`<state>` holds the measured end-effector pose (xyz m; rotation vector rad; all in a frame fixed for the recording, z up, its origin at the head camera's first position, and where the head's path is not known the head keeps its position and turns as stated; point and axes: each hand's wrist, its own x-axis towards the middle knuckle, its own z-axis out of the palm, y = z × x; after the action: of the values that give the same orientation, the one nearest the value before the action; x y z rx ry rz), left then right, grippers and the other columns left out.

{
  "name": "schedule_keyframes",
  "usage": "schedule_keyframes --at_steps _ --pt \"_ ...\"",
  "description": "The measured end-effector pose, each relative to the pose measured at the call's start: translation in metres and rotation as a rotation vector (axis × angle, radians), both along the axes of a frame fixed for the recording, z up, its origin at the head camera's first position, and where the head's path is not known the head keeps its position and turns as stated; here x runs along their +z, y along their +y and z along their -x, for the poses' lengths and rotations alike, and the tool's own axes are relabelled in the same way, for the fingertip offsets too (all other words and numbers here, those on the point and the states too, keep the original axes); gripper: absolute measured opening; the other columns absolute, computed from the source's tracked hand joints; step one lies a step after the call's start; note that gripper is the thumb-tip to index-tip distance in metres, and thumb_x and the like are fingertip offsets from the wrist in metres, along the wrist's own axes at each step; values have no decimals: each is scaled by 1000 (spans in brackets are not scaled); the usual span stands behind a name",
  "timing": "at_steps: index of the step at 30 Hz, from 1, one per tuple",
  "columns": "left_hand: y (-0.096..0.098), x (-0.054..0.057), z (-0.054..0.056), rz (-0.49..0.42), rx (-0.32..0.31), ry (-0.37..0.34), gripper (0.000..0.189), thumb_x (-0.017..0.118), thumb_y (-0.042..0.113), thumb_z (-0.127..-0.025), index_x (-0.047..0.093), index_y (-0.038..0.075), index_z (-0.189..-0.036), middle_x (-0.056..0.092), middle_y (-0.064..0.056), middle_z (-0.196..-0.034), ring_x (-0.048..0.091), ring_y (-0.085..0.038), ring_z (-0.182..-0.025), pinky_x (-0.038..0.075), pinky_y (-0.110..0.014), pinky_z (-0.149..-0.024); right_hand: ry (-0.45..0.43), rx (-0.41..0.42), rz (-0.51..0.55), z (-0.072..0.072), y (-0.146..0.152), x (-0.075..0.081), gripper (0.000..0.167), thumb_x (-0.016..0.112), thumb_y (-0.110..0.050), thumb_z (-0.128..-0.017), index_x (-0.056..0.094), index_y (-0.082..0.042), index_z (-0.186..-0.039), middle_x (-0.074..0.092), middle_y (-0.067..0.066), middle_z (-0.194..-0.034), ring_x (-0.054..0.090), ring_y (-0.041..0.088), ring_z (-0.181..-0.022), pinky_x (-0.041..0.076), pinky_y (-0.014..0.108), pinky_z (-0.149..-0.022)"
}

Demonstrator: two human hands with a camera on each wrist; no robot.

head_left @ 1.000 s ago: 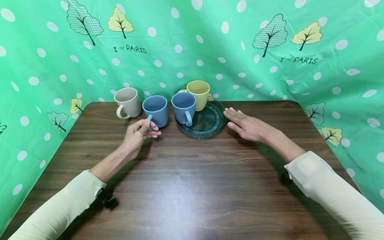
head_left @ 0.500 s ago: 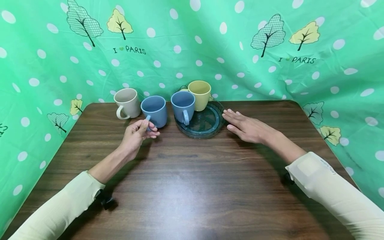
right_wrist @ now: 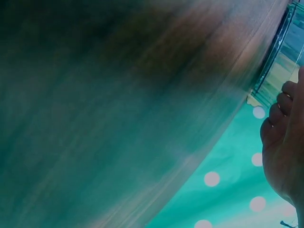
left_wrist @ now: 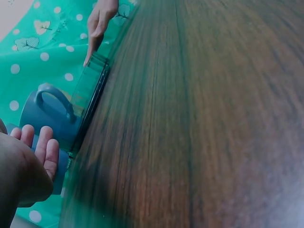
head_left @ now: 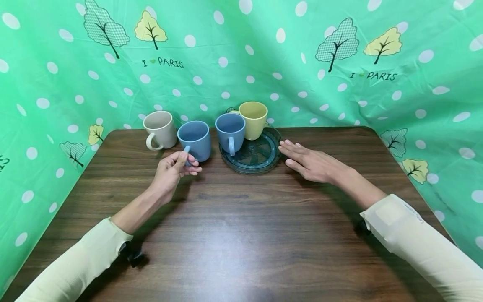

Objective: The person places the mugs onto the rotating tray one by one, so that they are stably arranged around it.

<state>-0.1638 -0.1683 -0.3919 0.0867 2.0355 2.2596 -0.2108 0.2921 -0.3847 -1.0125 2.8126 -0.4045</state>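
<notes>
Wooden table [head_left: 241,235], dark grain, bare in the near half. Both forearms in pale sleeves come in from the near corners.

Left hand [head_left: 171,170]: fingers and thumb curled, pinching the handle of the near blue mug [head_left: 195,140]. Mug stands upright on the table, just left of the tray and off it. Matte slate-blue, slightly tapered wall, open top, looks empty inside; handle faces the person. In the left wrist view the curled fingers [left_wrist: 45,149] lie against the mug's blue wall.

Right hand [head_left: 311,161]: flat, palm down on the table, fingers straight and together, fingertips touching the right rim of the tray [head_left: 273,149]. It grips nothing.

Tray: round, clear dark-teal, low rim, ribbed pattern on the floor. On it, second blue mug [head_left: 229,133] at the left edge, handle toward the person; behind it, touching or just beside, yellow mug [head_left: 253,119].

Far left, well clear of the tray: beige mug [head_left: 160,129], handle front-left, just beside the near blue mug.

Behind everything: green curtain [head_left: 241,63], white dots, tree prints.
</notes>
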Motion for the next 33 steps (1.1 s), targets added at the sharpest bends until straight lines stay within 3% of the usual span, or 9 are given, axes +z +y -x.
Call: schedule_keyframes --at_steps 7,33 --pt "4 1 -4 -14 19 4 32 50 28 -122 71 13 -102 81 5 -93 84 -9 -88 68 -26 -86 2 14 -20 -3 0 1 59 47 -35 -123 36 -12 -177 29 12 -187 26 37 -176 26 60 -143" --pt "15 9 -10 10 -7 53 31 49 26 -122 70 14 -102 80 5 -94 84 -10 -88 69 -28 -86 -21 31 -34 -13 -4 2 59 48 -36 -123 34 -18 -178 26 7 -189 24 34 -177 27 62 -142"
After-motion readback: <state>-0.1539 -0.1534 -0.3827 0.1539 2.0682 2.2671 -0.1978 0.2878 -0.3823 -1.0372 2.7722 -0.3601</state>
